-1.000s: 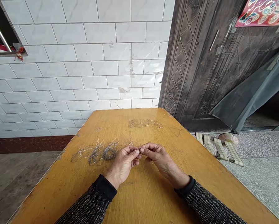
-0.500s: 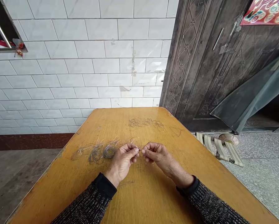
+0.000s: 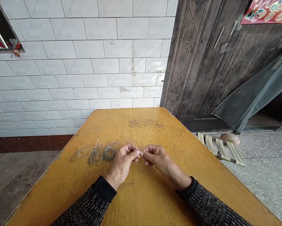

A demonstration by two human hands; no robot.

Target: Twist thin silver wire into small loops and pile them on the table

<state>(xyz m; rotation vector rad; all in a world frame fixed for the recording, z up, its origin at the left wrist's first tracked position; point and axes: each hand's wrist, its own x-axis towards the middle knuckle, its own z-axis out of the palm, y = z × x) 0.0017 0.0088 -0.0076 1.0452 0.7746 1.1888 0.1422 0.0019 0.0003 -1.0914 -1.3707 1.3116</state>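
Thumb and fingers of my left hand point(image 3: 124, 160) pinch a thin wire loop point(image 3: 138, 141), whose arc rises behind the fingertips. My right hand point(image 3: 157, 159) pinches the same wire close beside, the two sets of fingertips almost touching. The exact spot where the wire passes between the fingers is too small to make out. Left of my left hand lie several bundles of grey wire: a neat coil point(image 3: 109, 152) nearest, then a looser tangle point(image 3: 95, 155) with ends sticking up. Farther off on the table is a row of thin wire rings point(image 3: 146, 123).
The wooden table point(image 3: 141, 201) runs up to the white tiled wall point(image 3: 91, 64). A single bent wire point(image 3: 178, 131) lies near its right edge. Right of the table, a striped strap stool point(image 3: 221, 147) stands on the floor by the dark carved door point(image 3: 202, 78).
My right fingertips have come in closer to the left ones, narrowing the gap. The wire loop now shows below the fingers too. The view has shifted slightly.
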